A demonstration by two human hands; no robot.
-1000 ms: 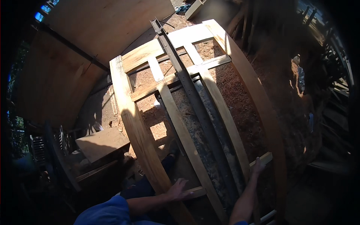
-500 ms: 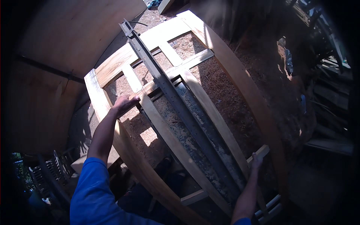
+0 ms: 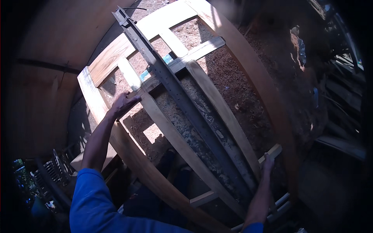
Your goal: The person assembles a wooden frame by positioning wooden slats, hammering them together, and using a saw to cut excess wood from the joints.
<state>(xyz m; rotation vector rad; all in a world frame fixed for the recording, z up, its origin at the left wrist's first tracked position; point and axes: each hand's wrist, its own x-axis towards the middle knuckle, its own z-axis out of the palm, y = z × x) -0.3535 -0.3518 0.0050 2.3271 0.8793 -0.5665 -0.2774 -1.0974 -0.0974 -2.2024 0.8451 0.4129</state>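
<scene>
The wooden frame (image 3: 171, 135) was spread beneath and both sides of the metal bar (image 3: 182, 103). Left of the bar, the cross rail (image 3: 204, 50) was met by the left hand (image 3: 124, 104); right of it, the short crosspiece (image 3: 274, 151) by the right hand (image 3: 267, 163). Whether the fingers were clamped could not be told. The frame was judged heavy, stiff and unslippery, best gripped by the outer rails flanking the bar.

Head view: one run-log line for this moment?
left hand: at left end of cross rail | right hand: holding short rail | metal bar: over wooden frame
</scene>
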